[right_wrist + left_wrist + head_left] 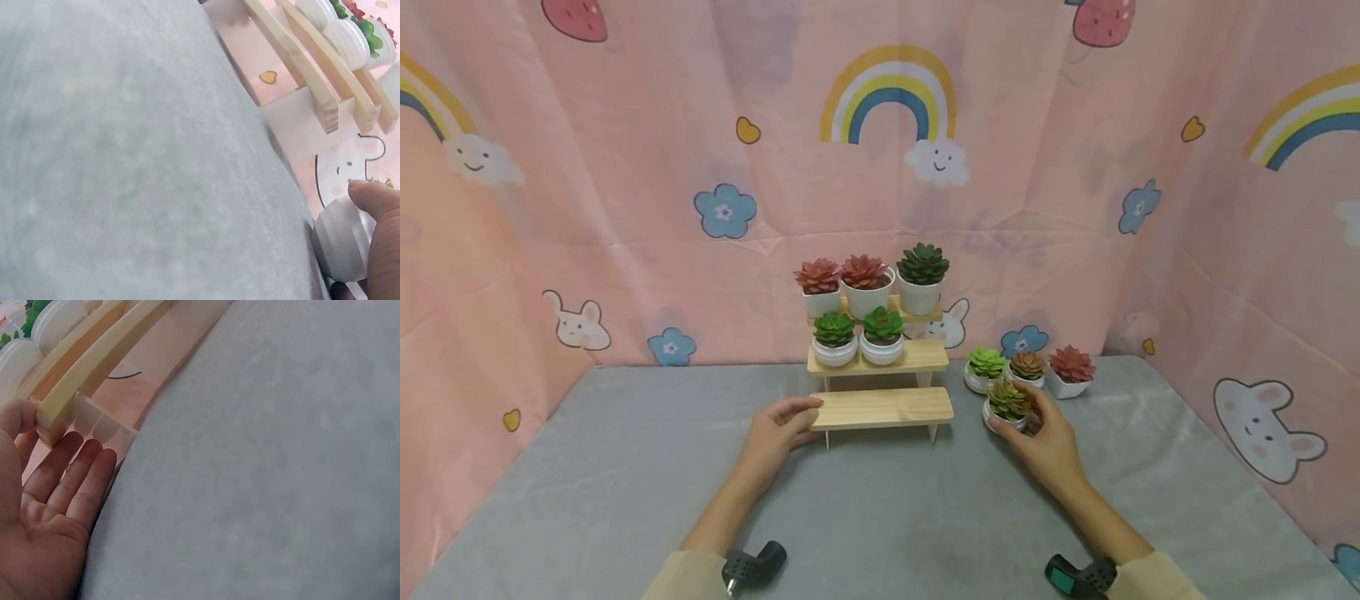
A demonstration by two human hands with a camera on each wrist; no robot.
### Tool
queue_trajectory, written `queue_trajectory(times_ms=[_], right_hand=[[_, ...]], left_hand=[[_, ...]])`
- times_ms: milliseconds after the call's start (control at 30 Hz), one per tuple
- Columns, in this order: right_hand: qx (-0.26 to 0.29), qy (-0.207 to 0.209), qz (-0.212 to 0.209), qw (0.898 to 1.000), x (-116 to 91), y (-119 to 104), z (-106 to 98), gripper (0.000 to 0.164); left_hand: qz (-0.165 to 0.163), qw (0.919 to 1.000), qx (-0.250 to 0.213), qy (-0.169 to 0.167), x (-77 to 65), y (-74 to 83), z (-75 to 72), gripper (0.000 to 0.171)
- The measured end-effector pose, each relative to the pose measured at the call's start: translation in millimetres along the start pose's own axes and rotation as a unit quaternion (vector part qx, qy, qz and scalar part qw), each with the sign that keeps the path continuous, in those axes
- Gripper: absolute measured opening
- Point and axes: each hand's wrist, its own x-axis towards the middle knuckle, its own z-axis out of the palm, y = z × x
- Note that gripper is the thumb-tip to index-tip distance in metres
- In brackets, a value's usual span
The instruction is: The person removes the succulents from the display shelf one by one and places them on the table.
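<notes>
A three-step wooden display stand (880, 408) stands mid-table, and my left hand (782, 429) pinches the left end of its lowest step. In the left wrist view, the thumb and index finger are at the board's end (53, 419), with the other fingers extended beneath it. To the right of the stand, my right hand (1047, 437) grips the round white pot of a yellow-green succulent (1007, 402). Its thumb lies along the ribbed pot (342, 240) in the right wrist view.
Three red and dark green potted succulents (867, 287) occupy the top step. Two green ones (883, 337) sit left of centre on the middle step. Behind my right hand are a bright green (985, 367), a brownish (1027, 368) and a red succulent (1071, 371). A printed curtain (647, 208) backs the grey tabletop.
</notes>
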Motion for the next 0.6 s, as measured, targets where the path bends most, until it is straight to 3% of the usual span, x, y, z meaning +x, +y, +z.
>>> queue_trajectory(times_ms=[233,367,600], right_hand=[[-0.013,0.02,-0.013,1.0,2.4,-7.0,-6.0,0.072],[-0.037,0.012,-0.053,0.998,6.4,-15.8,-15.7,0.073],[-0.066,-0.02,-0.119,0.99,17.6,-56.0,-34.9,0.07]], left_hand=[[0.002,0.9999,-0.014,-0.004,2.0,-2.3,0.6,0.025],[0.005,0.9997,-0.022,-0.006,2.0,-3.1,1.7,0.026],[0.001,0.9998,-0.019,-0.002,1.5,-1.3,1.0,0.026]])
